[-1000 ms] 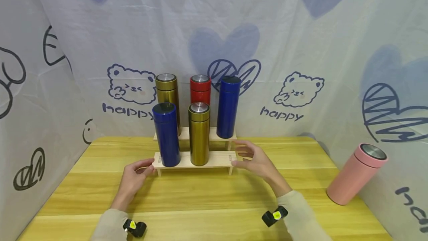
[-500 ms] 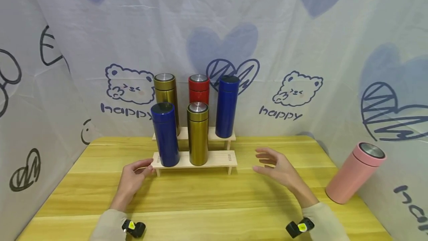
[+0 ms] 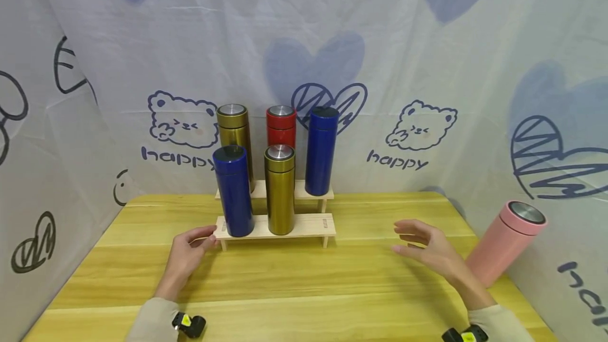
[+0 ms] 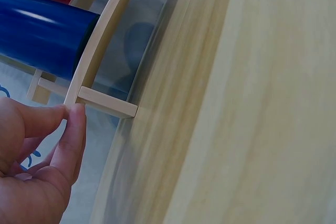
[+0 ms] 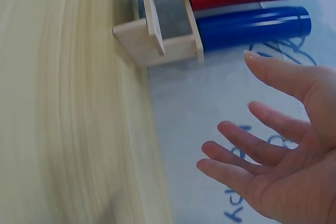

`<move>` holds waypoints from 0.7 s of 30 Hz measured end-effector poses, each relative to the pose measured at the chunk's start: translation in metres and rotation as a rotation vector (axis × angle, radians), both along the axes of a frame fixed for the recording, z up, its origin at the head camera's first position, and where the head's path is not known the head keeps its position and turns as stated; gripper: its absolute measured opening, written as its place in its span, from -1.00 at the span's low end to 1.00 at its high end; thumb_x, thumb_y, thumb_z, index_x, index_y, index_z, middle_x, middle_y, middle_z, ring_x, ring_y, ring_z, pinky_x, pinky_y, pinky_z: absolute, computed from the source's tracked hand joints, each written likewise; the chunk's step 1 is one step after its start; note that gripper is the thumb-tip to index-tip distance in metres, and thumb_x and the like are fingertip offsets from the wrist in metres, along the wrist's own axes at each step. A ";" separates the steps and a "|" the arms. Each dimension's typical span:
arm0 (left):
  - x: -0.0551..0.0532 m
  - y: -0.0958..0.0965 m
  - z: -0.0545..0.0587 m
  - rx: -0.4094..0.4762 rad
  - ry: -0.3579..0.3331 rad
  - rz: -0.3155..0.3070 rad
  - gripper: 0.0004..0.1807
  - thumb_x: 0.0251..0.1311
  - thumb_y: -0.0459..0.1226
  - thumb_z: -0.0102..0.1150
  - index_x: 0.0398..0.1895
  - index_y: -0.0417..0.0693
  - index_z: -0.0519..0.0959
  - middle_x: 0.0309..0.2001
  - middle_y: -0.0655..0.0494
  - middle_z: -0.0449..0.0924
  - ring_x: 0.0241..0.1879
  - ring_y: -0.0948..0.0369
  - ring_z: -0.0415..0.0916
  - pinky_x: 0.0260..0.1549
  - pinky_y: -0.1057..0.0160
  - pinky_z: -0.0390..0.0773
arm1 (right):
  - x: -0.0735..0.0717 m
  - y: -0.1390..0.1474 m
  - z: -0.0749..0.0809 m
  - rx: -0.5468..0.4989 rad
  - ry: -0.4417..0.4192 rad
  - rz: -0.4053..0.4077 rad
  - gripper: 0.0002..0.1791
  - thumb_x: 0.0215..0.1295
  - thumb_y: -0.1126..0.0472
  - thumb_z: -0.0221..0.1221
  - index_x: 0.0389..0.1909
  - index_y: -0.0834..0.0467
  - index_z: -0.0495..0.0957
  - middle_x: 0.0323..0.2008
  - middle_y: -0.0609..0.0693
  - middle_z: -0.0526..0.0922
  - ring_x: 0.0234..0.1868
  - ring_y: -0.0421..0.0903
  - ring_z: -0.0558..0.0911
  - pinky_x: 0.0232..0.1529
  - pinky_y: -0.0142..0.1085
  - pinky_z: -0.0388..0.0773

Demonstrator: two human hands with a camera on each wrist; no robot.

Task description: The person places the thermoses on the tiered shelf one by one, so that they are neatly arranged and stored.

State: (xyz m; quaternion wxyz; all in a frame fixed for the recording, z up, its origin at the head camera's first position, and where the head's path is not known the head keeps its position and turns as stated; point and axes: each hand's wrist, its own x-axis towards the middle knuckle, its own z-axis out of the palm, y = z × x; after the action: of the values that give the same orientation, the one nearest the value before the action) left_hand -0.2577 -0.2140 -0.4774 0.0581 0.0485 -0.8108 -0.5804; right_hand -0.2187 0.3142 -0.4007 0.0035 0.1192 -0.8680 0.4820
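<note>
A two-step wooden display rack [image 3: 311, 225] stands mid-table with vacuum flasks upright on it. On its front step are a blue flask [image 3: 234, 197] at the left and a gold flask [image 3: 280, 197] in the middle. Behind them stand another gold flask [image 3: 233, 133], a red flask [image 3: 281, 128], partly hidden, and a second blue flask [image 3: 321, 154]. My left hand [image 3: 186, 257] pinches the left end of the front step between thumb and fingers, as the left wrist view shows. My right hand [image 3: 427, 247] is in the air, fingers spread and holding nothing, left of a pink flask [image 3: 508, 241].
The wood-grain table [image 3: 285, 284] reaches back to a white cloth [image 3: 237, 25] printed with bears and hearts. More cloth hangs at both sides, close by the pink flask on the right. Each wrist wears a small black camera.
My right hand has moved away from the rack's right end, rightward towards the pink flask. My left hand has stayed at the rack's left end, and the flasks have not moved.
</note>
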 end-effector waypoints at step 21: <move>0.000 0.001 0.001 0.005 -0.010 0.005 -0.62 0.47 -0.37 0.14 0.29 -0.31 0.57 0.26 -0.31 0.59 -0.22 0.53 0.67 -0.17 0.57 0.56 | 0.033 0.084 -0.001 0.035 -0.026 -0.162 -0.44 0.35 0.16 0.37 0.31 0.26 0.49 -0.04 -0.51 0.69 -0.02 -0.47 0.69 -0.08 -0.53 0.64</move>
State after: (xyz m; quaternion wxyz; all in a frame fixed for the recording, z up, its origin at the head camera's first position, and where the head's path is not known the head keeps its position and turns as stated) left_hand -0.2576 -0.2132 -0.4765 0.0554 0.0536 -0.8096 -0.5819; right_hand -0.1853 0.3987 -0.4020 0.0292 0.0427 -0.8832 0.4662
